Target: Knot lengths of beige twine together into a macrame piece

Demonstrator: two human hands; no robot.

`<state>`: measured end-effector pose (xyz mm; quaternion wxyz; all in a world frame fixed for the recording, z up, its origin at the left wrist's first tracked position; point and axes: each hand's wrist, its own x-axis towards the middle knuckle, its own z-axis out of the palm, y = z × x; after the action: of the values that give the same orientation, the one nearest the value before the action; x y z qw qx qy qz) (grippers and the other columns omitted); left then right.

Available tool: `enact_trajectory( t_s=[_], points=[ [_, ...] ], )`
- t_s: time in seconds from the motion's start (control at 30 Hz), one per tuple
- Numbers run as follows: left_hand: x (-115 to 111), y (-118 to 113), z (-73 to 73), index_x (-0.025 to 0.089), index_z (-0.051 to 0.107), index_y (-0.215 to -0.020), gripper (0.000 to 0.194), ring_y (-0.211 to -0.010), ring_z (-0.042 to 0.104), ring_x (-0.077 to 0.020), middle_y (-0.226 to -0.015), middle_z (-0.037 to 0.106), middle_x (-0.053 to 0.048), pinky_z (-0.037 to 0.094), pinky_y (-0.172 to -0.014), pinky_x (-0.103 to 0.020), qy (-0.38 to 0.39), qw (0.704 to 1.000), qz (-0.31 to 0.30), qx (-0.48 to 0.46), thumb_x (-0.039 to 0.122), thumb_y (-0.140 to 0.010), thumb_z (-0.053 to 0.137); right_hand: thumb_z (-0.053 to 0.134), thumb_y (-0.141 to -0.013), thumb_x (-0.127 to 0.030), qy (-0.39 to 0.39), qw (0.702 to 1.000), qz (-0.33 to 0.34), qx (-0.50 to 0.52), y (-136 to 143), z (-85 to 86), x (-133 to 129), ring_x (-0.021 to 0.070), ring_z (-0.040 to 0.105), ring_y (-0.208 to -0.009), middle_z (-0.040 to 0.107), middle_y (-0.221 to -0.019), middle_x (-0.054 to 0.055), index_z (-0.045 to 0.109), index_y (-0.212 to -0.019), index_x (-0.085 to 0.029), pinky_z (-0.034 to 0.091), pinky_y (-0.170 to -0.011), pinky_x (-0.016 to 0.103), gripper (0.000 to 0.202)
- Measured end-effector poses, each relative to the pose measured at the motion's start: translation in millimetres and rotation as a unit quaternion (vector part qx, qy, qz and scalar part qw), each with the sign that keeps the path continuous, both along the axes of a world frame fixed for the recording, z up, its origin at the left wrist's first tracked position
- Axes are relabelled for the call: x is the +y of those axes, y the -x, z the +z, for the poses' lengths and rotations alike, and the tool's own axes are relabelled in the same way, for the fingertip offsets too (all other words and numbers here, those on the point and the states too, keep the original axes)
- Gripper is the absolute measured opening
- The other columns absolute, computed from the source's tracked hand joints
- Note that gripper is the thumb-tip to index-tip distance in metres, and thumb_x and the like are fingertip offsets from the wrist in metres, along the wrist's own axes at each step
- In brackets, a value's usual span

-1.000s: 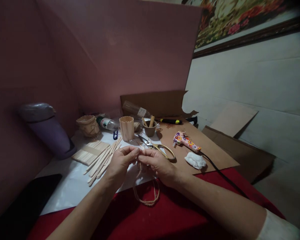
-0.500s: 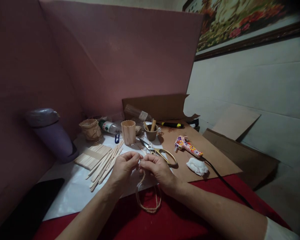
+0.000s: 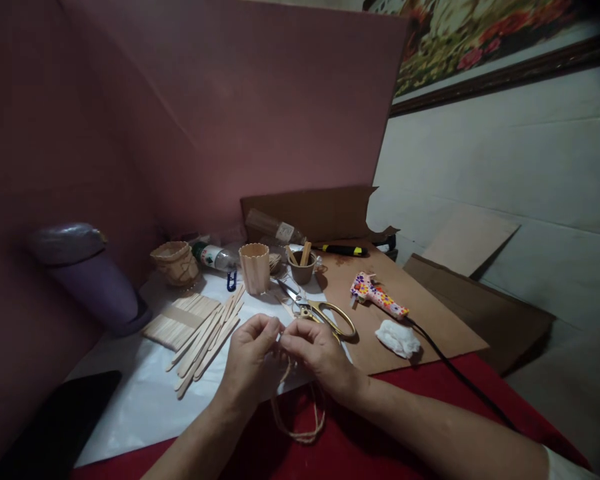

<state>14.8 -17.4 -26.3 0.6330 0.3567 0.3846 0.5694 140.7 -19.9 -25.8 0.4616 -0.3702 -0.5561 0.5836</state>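
Close together above the table's front part, my left hand [image 3: 253,350] and my right hand [image 3: 317,350] pinch the twine [image 3: 306,437] between thumbs and fingertips. The twine hangs below them in a loop over the red cloth; the pinched part is mostly hidden. Gold-handled scissors [image 3: 330,319] lie just beyond my right hand. A cup of wooden sticks [image 3: 255,268] stands behind my hands. Loose wooden sticks [image 3: 207,343] and a banded bundle of sticks [image 3: 181,320] lie left of my left hand.
A patterned glue gun [image 3: 377,295] and white tissue [image 3: 397,338] rest on cardboard [image 3: 340,280] at right. Behind are a small pot [image 3: 303,267], a cutter [image 3: 344,251], plastic bottles [image 3: 214,256] and a twine-decorated cup [image 3: 176,264]. A purple tumbler [image 3: 93,283] is at left.
The view has shifted slightly. Both hands appear a little lower, still pinching together, and the twine loop hangs slightly lower in the picture.
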Motion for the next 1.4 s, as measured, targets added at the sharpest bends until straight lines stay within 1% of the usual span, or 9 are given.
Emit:
enact_trajectory(
  t_s=[0.23, 0.43, 0.6, 0.73, 0.87, 1.03, 1.1, 1.2, 1.4],
  points=[
    [-4, -2, 5.2, 0.014, 0.054, -0.058, 0.032, -0.039, 0.042, -0.0054, -0.044, 0.048, 0.004, 0.033, -0.040, -0.016, 0.058, 0.997, 0.004, -0.058, 0.031, -0.055, 0.081, 0.055, -0.078, -0.024, -0.048, 0.998, -0.009, -0.033, 2, 0.9, 0, 0.0110, 0.049, -0.062, 0.058, -0.064, 0.000, 0.060, -0.065, -0.014, 0.038, -0.061, 0.024, 0.018],
    [-1, -3, 6.7, 0.011, 0.065, -0.074, 0.029, -0.045, 0.050, -0.0079, -0.052, 0.055, 0.000, 0.040, -0.045, -0.018, 0.049, 0.997, -0.002, -0.067, 0.034, -0.062, 0.077, 0.058, -0.076, -0.028, -0.029, 0.999, -0.028, 0.011, 1, 2.0, 0, 0.0114, 0.051, -0.062, 0.059, -0.064, 0.001, 0.061, -0.067, -0.014, 0.039, -0.062, 0.024, 0.017],
    [-1, -1, 11.1, 0.010, 0.067, -0.076, 0.029, -0.052, 0.055, -0.0095, -0.060, 0.060, -0.002, 0.047, -0.052, -0.021, 0.064, 0.993, -0.003, -0.102, 0.027, -0.058, 0.080, 0.061, -0.074, -0.034, 0.011, 0.999, -0.049, 0.021, 0, 5.7, 0, 0.0112, 0.048, -0.058, 0.057, -0.060, 0.000, 0.059, -0.061, -0.015, 0.038, -0.058, 0.024, 0.023],
    [-1, 2, 6.1, 0.011, 0.066, -0.077, 0.026, -0.050, 0.053, -0.0098, -0.058, 0.057, 0.000, 0.045, -0.048, -0.022, 0.062, 0.995, -0.012, -0.083, 0.027, -0.061, 0.079, 0.059, -0.075, -0.031, 0.026, 0.999, -0.031, 0.003, 0, 4.3, -4, 0.0116, 0.048, -0.059, 0.056, -0.060, 0.000, 0.058, -0.061, -0.016, 0.038, -0.059, 0.024, 0.021],
    [-1, 6, 1.9, 0.013, 0.062, -0.070, 0.019, -0.046, 0.050, -0.0097, -0.057, 0.056, 0.000, 0.042, -0.043, -0.023, 0.066, 0.996, -0.031, -0.049, 0.027, -0.066, 0.075, 0.058, -0.075, -0.027, 0.029, 0.999, -0.018, -0.018, 1, 2.1, -7, 0.0120, 0.048, -0.060, 0.057, -0.060, 0.000, 0.057, -0.061, -0.016, 0.037, -0.060, 0.024, 0.018],
    [2, 7, 0.4, 0.013, 0.061, -0.070, 0.021, -0.046, 0.050, -0.0095, -0.055, 0.054, 0.001, 0.043, -0.044, -0.023, 0.058, 0.996, -0.034, -0.056, 0.029, -0.069, 0.073, 0.056, -0.077, -0.027, 0.021, 0.999, -0.019, -0.027, 5, -2.9, -3, 0.0125, 0.048, -0.061, 0.057, -0.061, 0.000, 0.056, -0.062, -0.016, 0.038, -0.062, 0.025, 0.019],
    [2, 5, 0.1, 0.012, 0.062, -0.070, 0.021, -0.045, 0.048, -0.0080, -0.054, 0.053, 0.001, 0.041, -0.044, -0.021, 0.055, 0.996, -0.029, -0.056, 0.029, -0.068, 0.073, 0.055, -0.077, -0.028, 0.008, 1.000, -0.018, -0.023, 5, -5.2, -2, 0.0122, 0.048, -0.061, 0.056, -0.061, -0.001, 0.056, -0.063, -0.016, 0.038, -0.061, 0.024, 0.019],
    [1, 2, 0.6, 0.012, 0.058, -0.060, 0.025, -0.042, 0.047, -0.0074, -0.047, 0.051, 0.002, 0.039, -0.044, -0.020, 0.045, 0.997, -0.040, -0.055, 0.029, -0.064, 0.076, 0.055, -0.079, -0.029, -0.026, 0.999, -0.028, -0.031, 2, -6.9, -2, 0.0118, 0.048, -0.062, 0.055, -0.062, -0.001, 0.055, -0.062, -0.017, 0.037, -0.061, 0.023, 0.020],
    [-1, 2, 5.5, 0.012, 0.061, -0.058, 0.026, -0.042, 0.047, -0.0076, -0.047, 0.055, 0.001, 0.039, -0.045, -0.021, 0.030, 1.000, -0.005, 0.008, 0.030, -0.058, 0.080, 0.053, -0.081, -0.032, -0.054, 0.998, -0.019, -0.034, -5, -5.1, -2, 0.0137, 0.051, -0.065, 0.057, -0.064, 0.001, 0.058, -0.065, -0.016, 0.039, -0.063, 0.025, 0.023]
  ],
)
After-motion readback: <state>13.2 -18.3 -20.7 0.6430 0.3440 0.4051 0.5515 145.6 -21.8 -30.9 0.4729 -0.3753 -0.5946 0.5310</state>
